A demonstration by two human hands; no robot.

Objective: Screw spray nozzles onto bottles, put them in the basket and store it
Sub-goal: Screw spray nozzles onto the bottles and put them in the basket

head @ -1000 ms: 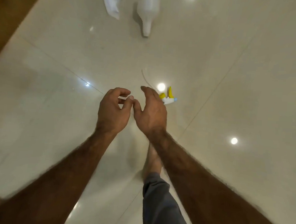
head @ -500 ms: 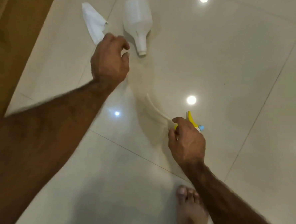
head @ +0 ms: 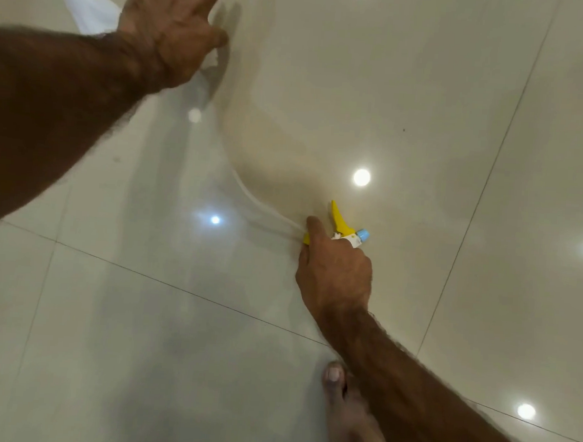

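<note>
A yellow spray nozzle with a blue tip lies on the glossy tiled floor, and its clear dip tube curves away up and to the left. My right hand is closed on the nozzle's neck from the near side. At the top left, my left hand is stretched out with its fingers spread. It covers the white bottle, of which only a small white bit shows under the thumb. I cannot tell whether the hand touches the bottle. No basket is in view.
A white cloth lies on the floor just left of my left hand. A bare foot stands at the bottom, under my right forearm. Ceiling lights reflect off the tiles.
My hands have parted. The left one reached up and left to the bottle and spread its fingers over it. The right one closed on the spray nozzle and stays there.
</note>
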